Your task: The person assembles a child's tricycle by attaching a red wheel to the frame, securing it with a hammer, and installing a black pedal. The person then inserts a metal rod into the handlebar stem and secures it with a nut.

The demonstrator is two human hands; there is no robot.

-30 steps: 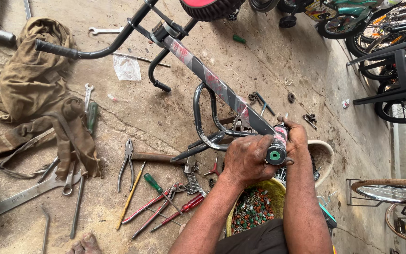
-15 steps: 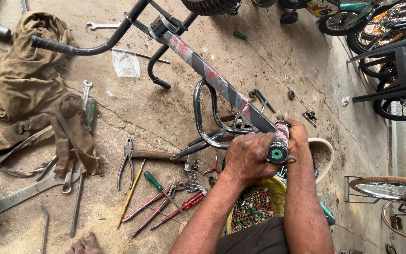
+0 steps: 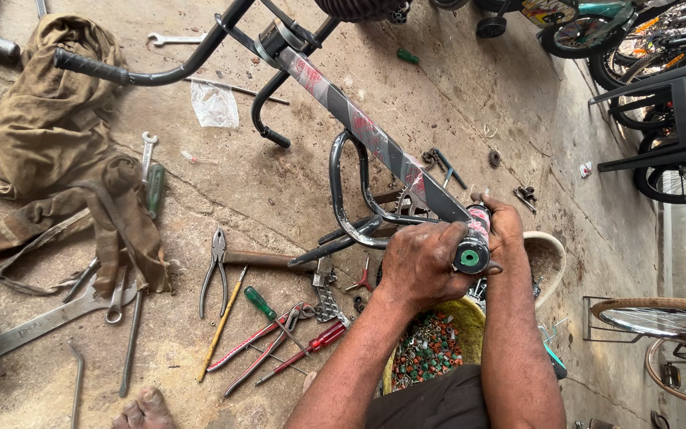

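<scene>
Gripping the bicycle frame [image 3: 375, 143] with both hands at its open tube end [image 3: 471, 256], we hold it slanted over the concrete floor [image 3: 295, 183].

We note the left hand [image 3: 421, 262] closed around the tube just beside its end and the right hand [image 3: 506, 230] wrapped behind it. We judge the painted metal frame stiff, fairly heavy and smooth enough to slip; the bare tube near its end looks the firmest hold. Pliers [image 3: 214, 268] and screwdrivers [image 3: 267, 310] lie nearby, and a yellow bowl [image 3: 430, 349] of small parts sits below.
</scene>
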